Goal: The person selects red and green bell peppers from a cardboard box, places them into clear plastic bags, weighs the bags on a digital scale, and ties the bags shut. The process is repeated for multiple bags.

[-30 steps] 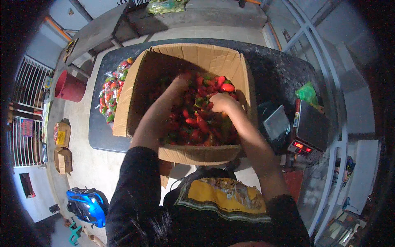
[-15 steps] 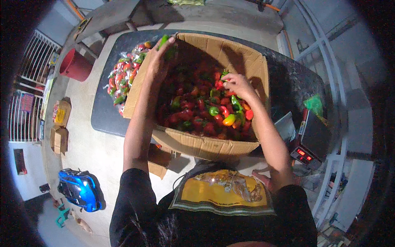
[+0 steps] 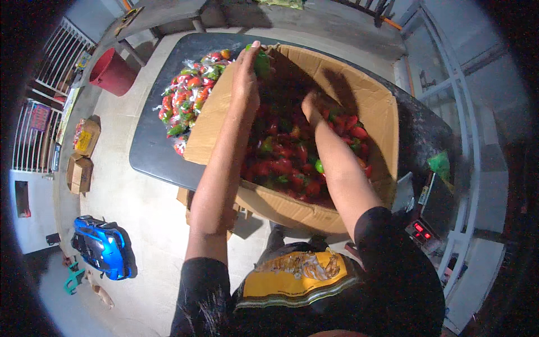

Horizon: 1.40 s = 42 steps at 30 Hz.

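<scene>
A large open cardboard box [image 3: 373,140] stands on the dark table, with a deep heap of red, green and a few yellowish peppers [image 3: 281,154] inside. At the box's far left rim, my left hand [image 3: 245,81] is closed around a green pepper [image 3: 261,63]. My right arm reaches over the near right side into the box. My right hand [image 3: 312,106] is low among the peppers toward the far wall, its fingers lost in shadow, so whatever they touch is hidden.
Clear plastic bags of mixed peppers [image 3: 188,92] lie left of the box on the dark table [image 3: 154,151]. A digital scale [image 3: 422,230] with a red display stands at right, near a green plastic bag [image 3: 441,164]. On the floor are a red bucket [image 3: 113,73] and a blue toy car [image 3: 102,247].
My right hand has gone from the peppers near the right side to deeper in the box, toward its far wall. My left hand keeps the green pepper at the rim. The whole view has shifted.
</scene>
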### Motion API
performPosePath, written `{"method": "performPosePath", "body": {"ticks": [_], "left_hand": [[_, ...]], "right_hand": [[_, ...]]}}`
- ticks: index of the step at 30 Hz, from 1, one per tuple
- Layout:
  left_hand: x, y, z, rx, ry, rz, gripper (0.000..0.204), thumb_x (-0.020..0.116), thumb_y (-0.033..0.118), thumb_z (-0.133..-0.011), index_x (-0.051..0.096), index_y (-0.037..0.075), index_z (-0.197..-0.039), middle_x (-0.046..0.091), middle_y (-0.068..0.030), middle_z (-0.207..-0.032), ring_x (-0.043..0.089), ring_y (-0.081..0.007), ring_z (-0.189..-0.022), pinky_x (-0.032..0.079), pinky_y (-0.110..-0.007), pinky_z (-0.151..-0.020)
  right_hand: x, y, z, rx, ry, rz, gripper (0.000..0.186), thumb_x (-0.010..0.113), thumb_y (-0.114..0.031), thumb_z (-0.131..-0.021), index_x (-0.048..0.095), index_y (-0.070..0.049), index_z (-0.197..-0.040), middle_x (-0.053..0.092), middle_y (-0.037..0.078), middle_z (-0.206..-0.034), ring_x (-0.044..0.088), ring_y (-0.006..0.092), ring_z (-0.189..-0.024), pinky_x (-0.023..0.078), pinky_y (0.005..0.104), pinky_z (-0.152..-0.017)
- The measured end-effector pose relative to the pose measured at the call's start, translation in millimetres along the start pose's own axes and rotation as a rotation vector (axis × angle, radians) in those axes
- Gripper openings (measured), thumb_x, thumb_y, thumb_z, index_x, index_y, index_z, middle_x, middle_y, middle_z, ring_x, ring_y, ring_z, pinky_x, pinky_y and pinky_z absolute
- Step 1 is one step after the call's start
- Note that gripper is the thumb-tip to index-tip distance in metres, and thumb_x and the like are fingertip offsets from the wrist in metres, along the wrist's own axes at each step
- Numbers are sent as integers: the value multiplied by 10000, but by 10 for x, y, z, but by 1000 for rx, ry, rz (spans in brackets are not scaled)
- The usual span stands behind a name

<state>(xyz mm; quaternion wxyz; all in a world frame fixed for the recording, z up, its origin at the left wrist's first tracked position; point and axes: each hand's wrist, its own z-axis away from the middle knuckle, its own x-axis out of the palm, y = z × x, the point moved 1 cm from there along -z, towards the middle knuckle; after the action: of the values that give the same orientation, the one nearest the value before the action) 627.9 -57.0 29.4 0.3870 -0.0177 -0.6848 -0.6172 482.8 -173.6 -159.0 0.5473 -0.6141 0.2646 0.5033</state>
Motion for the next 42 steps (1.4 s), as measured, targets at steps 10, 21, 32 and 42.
{"method": "performPosePath", "body": {"ticks": [10,21,32,42], "left_hand": [[-11,11,-57,36,-67,29,284,616,298,-785,570,50,-916,555,-66,-767,541,-176,-702,446,-294,-636],[73,-58,137,47,-256,209,186,536,140,-815,569,11,-944,607,-79,-864,589,-178,-779,486,-297,-722],[39,-17,13,-291,-279,682,215,529,182,-819,559,-10,-913,610,-120,-946,553,-242,-978,403,-362,-940],[115,137,123,-239,-299,917,259,507,238,-817,554,-2,-902,493,-225,-1176,436,-370,-1155,313,-533,-1015]], "right_hand": [[152,355,-281,36,-193,17,287,477,-317,-830,552,-72,-961,582,132,-970,559,229,-803,455,381,-621],[-778,333,-142,-80,-441,-646,362,491,-416,-856,541,-75,-968,569,89,-953,538,153,-680,430,384,-467],[-1516,-1095,635,-573,215,-641,433,663,-125,-730,462,-19,-1098,591,118,-947,574,214,-863,456,340,-784],[-880,-405,29,-464,35,-812,213,604,-96,-791,573,-55,-998,604,42,-837,562,135,-794,461,276,-695]]}}
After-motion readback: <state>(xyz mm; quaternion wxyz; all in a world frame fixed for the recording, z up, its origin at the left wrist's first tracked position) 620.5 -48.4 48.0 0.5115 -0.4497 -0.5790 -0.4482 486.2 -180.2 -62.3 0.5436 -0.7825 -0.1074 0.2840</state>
